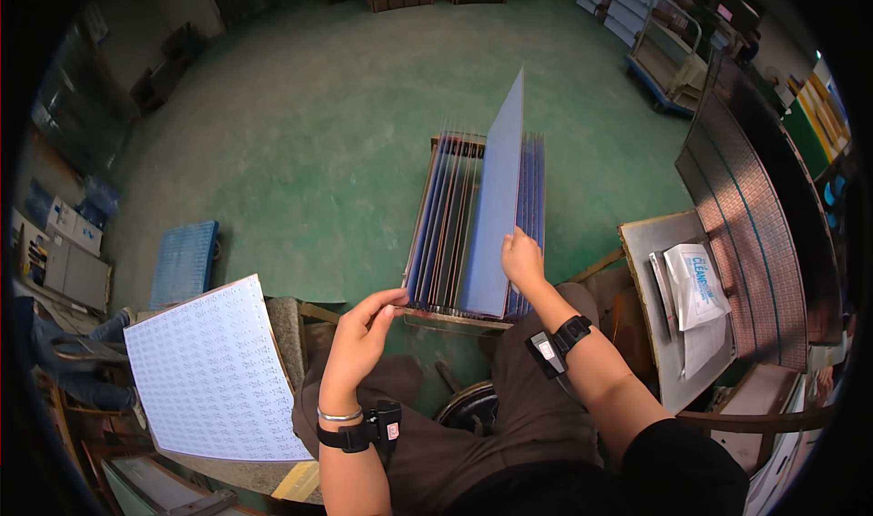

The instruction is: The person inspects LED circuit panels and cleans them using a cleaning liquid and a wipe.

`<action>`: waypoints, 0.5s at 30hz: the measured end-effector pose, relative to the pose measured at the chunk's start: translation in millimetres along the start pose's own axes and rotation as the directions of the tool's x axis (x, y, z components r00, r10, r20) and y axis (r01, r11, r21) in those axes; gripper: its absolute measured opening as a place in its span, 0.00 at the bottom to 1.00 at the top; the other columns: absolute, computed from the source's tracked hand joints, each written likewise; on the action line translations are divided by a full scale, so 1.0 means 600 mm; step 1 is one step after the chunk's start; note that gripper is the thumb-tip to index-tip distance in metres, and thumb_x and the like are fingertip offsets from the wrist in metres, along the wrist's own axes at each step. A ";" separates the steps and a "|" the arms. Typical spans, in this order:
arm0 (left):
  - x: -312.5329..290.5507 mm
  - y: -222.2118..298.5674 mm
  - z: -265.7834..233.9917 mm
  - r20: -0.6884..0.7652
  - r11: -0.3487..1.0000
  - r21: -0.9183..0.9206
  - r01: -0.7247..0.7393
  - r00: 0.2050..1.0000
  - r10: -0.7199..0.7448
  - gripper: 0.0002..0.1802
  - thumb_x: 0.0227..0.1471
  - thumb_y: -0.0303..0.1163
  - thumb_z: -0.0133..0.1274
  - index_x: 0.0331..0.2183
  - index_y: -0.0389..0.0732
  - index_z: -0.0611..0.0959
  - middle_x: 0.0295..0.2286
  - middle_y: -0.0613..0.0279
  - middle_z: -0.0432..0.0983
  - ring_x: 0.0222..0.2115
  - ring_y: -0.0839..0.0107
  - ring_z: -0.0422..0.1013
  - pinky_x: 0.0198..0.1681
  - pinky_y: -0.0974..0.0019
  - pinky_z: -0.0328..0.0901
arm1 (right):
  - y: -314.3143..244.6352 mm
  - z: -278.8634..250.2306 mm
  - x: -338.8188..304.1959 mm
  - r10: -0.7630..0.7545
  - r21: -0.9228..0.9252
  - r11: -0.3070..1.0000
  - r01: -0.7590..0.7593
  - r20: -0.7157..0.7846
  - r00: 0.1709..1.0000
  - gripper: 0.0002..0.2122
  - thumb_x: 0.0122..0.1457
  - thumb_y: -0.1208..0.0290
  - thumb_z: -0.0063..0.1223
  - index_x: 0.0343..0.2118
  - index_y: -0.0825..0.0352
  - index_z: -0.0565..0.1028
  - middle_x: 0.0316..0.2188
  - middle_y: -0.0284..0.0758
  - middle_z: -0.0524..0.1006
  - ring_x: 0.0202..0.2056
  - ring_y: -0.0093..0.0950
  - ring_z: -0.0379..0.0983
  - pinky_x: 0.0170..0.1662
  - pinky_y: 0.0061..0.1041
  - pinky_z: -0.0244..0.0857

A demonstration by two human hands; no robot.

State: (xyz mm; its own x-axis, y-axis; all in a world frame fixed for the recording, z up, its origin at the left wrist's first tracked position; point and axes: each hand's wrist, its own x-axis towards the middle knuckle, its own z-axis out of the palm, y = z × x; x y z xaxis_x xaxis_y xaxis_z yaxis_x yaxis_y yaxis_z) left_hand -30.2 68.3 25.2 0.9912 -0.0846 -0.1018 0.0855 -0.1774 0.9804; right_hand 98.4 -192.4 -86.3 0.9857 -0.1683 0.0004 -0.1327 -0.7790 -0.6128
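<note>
A slotted rack (420,234) stands on the floor between my knees, holding several thin blue boards (442,225) upright on edge. One larger-looking pale blue board (496,189) rises well above the others, slightly tilted, its lower end still among the slots. My right hand (522,258) grips this board by its right edge, fingers closed around it. At the rack's near left corner is my left hand (362,330), with fingers stretched out and the thumb apart; the fingertips reach the corner, and whether they touch it I cannot tell.
A white sheet with a fine repeated pattern (214,370) lies on a surface to my left. On my right, a grey board-topped stand (668,370) carries a white plastic packet (698,284) beside tall copper-coloured panels (741,207). A blue pallet (185,263) and a trolley (668,61) stand farther off.
</note>
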 end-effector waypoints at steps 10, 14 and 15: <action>0.003 0.016 -0.001 0.023 0.997 0.067 -0.028 0.999 0.026 0.15 0.55 0.24 0.43 0.45 0.33 0.75 0.39 0.55 0.76 0.40 0.69 0.72 0.46 0.68 0.64 | -0.024 0.009 0.013 0.052 -0.039 0.998 -0.050 0.046 0.998 0.14 0.58 0.67 0.38 0.41 0.71 0.70 0.32 0.54 0.75 0.37 0.52 0.72 0.42 0.46 0.65; 0.002 0.015 -0.002 0.009 0.996 0.073 -0.047 0.999 0.046 0.15 0.54 0.23 0.43 0.44 0.32 0.75 0.38 0.54 0.76 0.39 0.69 0.72 0.45 0.68 0.64 | -0.025 0.012 0.018 0.046 -0.094 0.995 -0.044 0.028 0.999 0.17 0.58 0.68 0.38 0.44 0.76 0.69 0.33 0.55 0.75 0.37 0.50 0.72 0.43 0.45 0.65; 0.002 0.013 -0.003 0.004 0.996 0.081 -0.047 0.999 0.047 0.15 0.54 0.23 0.43 0.44 0.32 0.75 0.39 0.54 0.76 0.39 0.69 0.72 0.45 0.68 0.64 | -0.032 0.008 0.020 0.048 -0.098 0.994 -0.042 0.065 0.997 0.17 0.58 0.68 0.38 0.44 0.76 0.69 0.33 0.55 0.75 0.37 0.50 0.72 0.43 0.45 0.65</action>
State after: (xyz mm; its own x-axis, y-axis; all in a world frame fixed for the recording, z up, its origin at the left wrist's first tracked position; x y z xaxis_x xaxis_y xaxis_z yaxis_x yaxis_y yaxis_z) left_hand -28.5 68.3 33.0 0.9937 -0.0968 -0.0561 0.0300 -0.2518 0.9673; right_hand 113.1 -176.6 -78.2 0.9828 -0.1662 -0.0801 -0.1832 -0.8265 -0.5323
